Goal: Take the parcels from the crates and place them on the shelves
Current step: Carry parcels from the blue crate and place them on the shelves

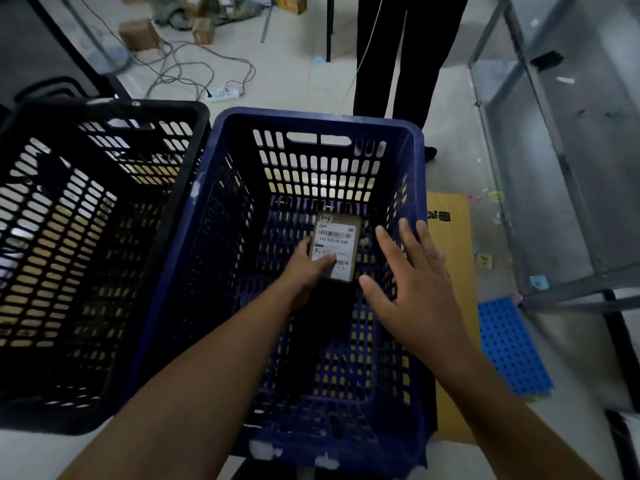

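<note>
Head view. We record 2 slatted crates standing just beside each other: a black crate (104, 107) on the left and a blue crate (311, 116) on the right. 1 parcel (341, 239), a small brown box with a white barcode label, sits low inside the blue crate, toward its far wall. The left hand (306, 271) reaches down into this crate and grips the parcel at its near end, thumb across the label. We cannot tell whether the parcel rests on the crate floor. The right hand (414, 285) is over the crate's right side, holding nothing, its fingers (388, 247) straight and spread.

A metal shelf unit (554, 140) with clear panels stands to the right. Flat cardboard (450, 244) lies under the blue crate, with a blue perforated panel (512, 344) beside it. A person in dark trousers (408, 46) stands beyond the crate. A power strip (223, 94) and cardboard boxes (138, 34) lie on the floor farther off.
</note>
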{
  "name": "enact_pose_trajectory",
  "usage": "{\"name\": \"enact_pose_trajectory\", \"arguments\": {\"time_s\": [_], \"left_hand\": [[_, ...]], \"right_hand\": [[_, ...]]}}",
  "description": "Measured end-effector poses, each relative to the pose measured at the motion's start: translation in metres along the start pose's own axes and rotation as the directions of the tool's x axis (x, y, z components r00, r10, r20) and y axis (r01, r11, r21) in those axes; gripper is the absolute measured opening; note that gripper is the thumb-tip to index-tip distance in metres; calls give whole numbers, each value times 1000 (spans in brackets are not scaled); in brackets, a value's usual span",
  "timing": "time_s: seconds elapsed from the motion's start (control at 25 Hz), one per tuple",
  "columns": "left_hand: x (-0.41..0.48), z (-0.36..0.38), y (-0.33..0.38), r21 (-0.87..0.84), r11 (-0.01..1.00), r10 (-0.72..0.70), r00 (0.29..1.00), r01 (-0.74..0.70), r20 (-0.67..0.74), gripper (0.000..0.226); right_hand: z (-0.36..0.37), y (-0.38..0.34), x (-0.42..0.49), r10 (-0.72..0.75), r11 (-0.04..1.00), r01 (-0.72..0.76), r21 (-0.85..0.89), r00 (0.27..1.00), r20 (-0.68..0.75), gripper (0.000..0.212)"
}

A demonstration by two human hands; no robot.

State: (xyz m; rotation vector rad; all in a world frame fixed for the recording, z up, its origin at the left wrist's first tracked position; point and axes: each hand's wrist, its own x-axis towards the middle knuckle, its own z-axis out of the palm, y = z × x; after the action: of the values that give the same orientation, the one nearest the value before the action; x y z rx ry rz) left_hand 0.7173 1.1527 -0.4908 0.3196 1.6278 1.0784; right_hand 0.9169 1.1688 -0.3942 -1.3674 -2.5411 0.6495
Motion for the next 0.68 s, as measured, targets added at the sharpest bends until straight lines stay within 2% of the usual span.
{"name": "enact_pose_trajectory", "arguments": {"time_s": [0.12, 0.24, 0.36, 0.48, 0.68], "left_hand": [[-36, -14, 16, -69, 990, 131, 987, -125, 97, 68], [-82, -31, 35, -108, 959, 280, 940, -264, 193, 74], [-129, -46, 42, -105, 924, 382, 888, -368, 256, 73], [-165, -60, 44, -147, 893, 449, 843, -424, 295, 70], [-222, -101, 40, -167, 870, 490, 773, -464, 402, 65]], "right_hand": [[-2, -1, -2, 4, 1000, -4, 0, 1000, -19, 78], [-6, -11, -9, 24, 1000, -23, 17, 999, -36, 83], [-7, -42, -26, 47, 987, -36, 157, 996, -70, 87], [-8, -77, -48, 99, 957, -48, 287, 981, -167, 83], [-8, -137, -108, 149, 846, 9, 534, 956, -252, 74]]}}
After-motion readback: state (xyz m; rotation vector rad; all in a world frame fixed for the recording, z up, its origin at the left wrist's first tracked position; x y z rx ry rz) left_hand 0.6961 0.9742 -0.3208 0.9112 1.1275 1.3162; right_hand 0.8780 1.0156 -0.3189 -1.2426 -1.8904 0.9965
